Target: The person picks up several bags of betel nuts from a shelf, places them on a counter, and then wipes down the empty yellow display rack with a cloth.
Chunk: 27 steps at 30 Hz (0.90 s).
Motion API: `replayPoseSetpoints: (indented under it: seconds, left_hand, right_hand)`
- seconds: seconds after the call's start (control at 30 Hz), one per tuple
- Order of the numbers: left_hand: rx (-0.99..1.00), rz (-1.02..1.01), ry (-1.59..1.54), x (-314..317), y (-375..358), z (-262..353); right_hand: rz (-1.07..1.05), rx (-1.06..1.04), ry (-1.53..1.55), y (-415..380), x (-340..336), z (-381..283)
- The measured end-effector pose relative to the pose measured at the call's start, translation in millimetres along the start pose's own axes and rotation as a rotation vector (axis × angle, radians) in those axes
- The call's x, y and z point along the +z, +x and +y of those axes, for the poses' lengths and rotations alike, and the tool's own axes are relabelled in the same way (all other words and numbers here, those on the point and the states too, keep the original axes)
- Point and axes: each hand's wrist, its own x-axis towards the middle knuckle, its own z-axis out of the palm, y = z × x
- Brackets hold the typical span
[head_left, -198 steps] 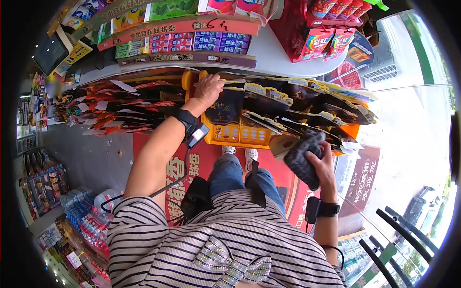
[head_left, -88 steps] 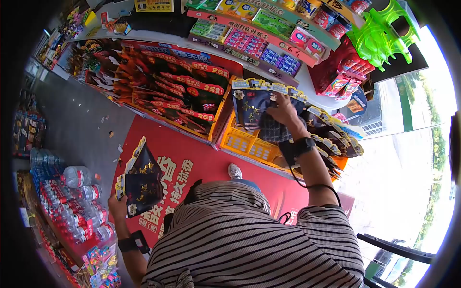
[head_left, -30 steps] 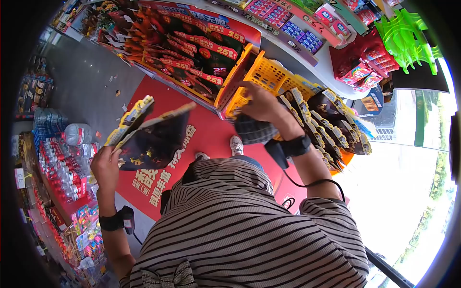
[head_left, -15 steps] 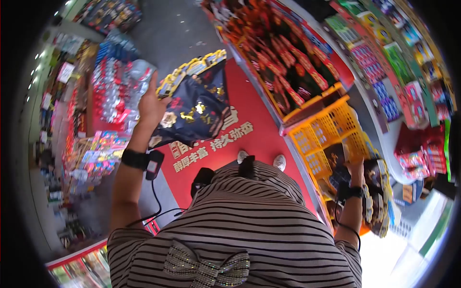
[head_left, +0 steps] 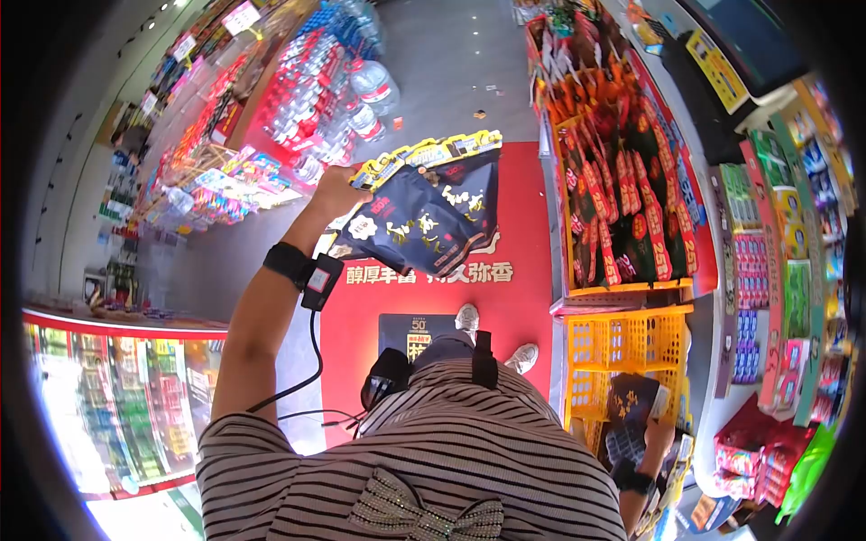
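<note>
My left hand [head_left: 337, 193] is closed on the upper left edge of several dark snack bags [head_left: 419, 221]. These bags have yellow top strips and gold lettering, and they hang fanned out over the red floor mat. At lower right, my right hand [head_left: 661, 436] is inside a yellow plastic basket [head_left: 622, 338], its fingers curled at the right side of a dark bag with gold writing [head_left: 631, 401]. What those fingers grip is hard to make out. More bags lie under and beside that forearm, partly hidden.
A rack of red and black packets [head_left: 622, 198] stands beyond the basket. Bottled drinks [head_left: 311, 95] are stacked at upper left. Shelves of small goods [head_left: 758, 270] line the right side. Printed lettering covers the red mat [head_left: 523, 307] around my feet.
My view has turned, so the basket and rack now stand straighter on the right. The bags in my left hand are still held. My right hand stays in the basket.
</note>
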Motion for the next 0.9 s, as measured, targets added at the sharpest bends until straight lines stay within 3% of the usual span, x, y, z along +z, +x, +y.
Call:
replayPoseSetpoints:
  seconds: [0.13,0.2,0.37,0.43,0.5,0.6,0.63,0.7,0.77,0.83,0.9]
  left_hand:
    - [0.063,0.062,0.107,9.1,12.1,-28.7]
    - [-0.013,0.131,0.193,16.9,13.9,-35.2]
    - [0.039,0.120,0.188,35.4,36.7,-73.8]
    - [0.066,0.159,0.232,46.7,45.3,-90.5]
    - [0.187,0.118,0.204,49.5,52.7,-97.3]
    - [0.269,0.067,0.205,47.5,58.8,-102.5]
    - [0.367,0.091,0.208,49.5,65.1,-109.7]
    - [0.534,0.158,0.220,50.6,77.1,-127.6]
    - [0.641,0.209,0.148,45.4,76.1,-124.1]
    - [0.761,0.223,0.153,36.2,68.9,-107.8]
    - [0.881,0.237,0.197,27.5,55.9,-88.9]
  right_hand:
    - [-0.020,-0.136,-0.003,-8.0,-30.9,8.2]
    - [0.049,-0.246,-0.021,-18.7,-55.0,7.7]
    - [0.006,-0.271,0.315,-93.2,-175.1,-77.8]
    - [-0.048,-0.354,0.713,-97.7,-192.9,-106.3]
    - [0.386,-0.963,0.379,-76.3,-184.6,-127.7]
    - [0.242,-0.678,0.607,-39.0,-170.4,-217.0]
    - [0.162,-0.684,0.968,-20.8,-164.7,-254.6]
    - [0.139,-0.654,0.591,-30.8,-194.5,-321.5]
    - [0.263,-0.834,0.271,-44.4,-201.2,-388.4]
    - [0.533,-0.986,0.045,-53.2,-187.7,-446.1]
    - [0.571,-1.103,0.002,-68.4,-177.0,-498.0]
